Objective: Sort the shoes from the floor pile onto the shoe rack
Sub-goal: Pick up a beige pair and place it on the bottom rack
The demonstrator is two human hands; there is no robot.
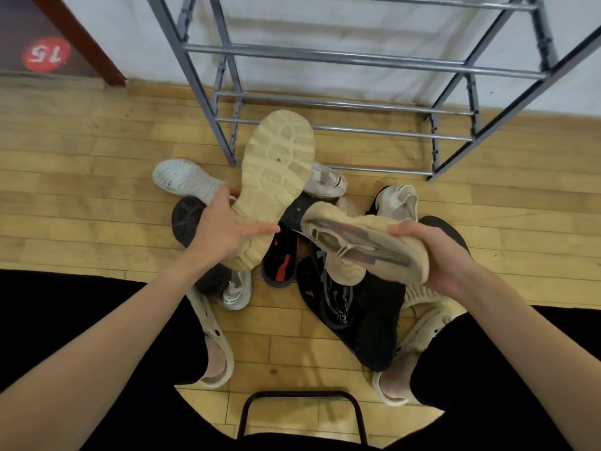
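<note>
My left hand (227, 229) grips a beige shoe (276, 170) by its heel end, sole turned up toward me, toe pointing at the rack. My right hand (435, 255) holds a second beige knit shoe (354, 245) with a dark reddish stripe, on its side, toe pointing left. Both shoes hang above the floor pile (325, 288), which holds black, white and grey shoes. The grey metal shoe rack (325, 56) stands just beyond the pile against the white wall, and no shoes show on its bars.
A white shoe (182, 180) lies sole-up at the pile's left edge. My feet wear beige clogs (214, 346) on either side of the pile. A black stool frame (302, 405) sits between my knees. Wooden floor stretches left; a door frame (78, 40) stands far left.
</note>
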